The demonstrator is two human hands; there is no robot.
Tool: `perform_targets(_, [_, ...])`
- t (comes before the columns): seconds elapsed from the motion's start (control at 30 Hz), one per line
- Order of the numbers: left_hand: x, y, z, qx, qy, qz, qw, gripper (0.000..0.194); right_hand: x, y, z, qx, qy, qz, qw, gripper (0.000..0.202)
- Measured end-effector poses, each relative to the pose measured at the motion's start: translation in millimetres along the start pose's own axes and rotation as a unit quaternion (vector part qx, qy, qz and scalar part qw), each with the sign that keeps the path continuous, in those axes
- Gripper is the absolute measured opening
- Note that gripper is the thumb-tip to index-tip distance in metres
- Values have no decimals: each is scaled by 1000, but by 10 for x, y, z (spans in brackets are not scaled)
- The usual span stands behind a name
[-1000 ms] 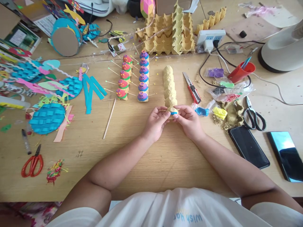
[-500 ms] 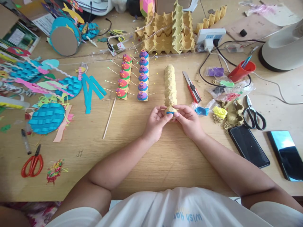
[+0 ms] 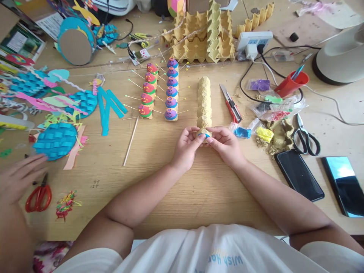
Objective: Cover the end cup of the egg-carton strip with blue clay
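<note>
A bare tan strip of egg-carton cups (image 3: 204, 99) points away from me, its near end between my hands. My left hand (image 3: 186, 146) pinches the left side of the nearest cup, thumb on its front. On the cup's other side, my right hand (image 3: 226, 144) grips it the same way. A small piece of blue clay (image 3: 203, 135) lies on that cup's front, under the thumb tips. To the left stand two painted-looking cup strips, one red and green (image 3: 149, 89), one purple and blue (image 3: 171, 91), with thin pins sticking out.
Another person's hand (image 3: 19, 176) is at the left edge, near red scissors (image 3: 39, 197) and a blue woven disc (image 3: 57, 141). A cutter (image 3: 231, 104), yellow clay (image 3: 264, 134), black scissors (image 3: 305, 136) and two phones (image 3: 299, 174) lie right. Egg trays (image 3: 193, 38) stand behind.
Another person's hand has come in from the left edge, over the marker beside the red scissors. My hands keep hold of the strip's near cup, and my thumbs have shifted slightly on the blue clay.
</note>
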State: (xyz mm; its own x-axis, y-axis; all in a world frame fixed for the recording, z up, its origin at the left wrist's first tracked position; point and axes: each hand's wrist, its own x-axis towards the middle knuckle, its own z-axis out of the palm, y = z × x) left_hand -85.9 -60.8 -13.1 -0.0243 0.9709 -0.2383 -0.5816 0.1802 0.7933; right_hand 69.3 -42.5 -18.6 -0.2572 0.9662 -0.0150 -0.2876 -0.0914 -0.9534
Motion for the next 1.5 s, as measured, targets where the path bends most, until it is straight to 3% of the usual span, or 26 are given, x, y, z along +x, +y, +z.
perform_targets(0.6, [32,-7,-30,-7,-11,-14,1000,53,37,24,-16,2,30,-1,1000,49])
perform_targets(1.0, [28,8,16,-11,-16,-3,1000,59,6,21,-8,15,26,-3,1000,39])
perform_targets(1.2, [0,20,43,-26,11,-4,1000,59,-11,0,6,9,11,-16,1000,31])
perform_targets(1.5, [-16,19,23,-26,26,-10,999,56,7,-11,-16,-6,5,-5,1000,36])
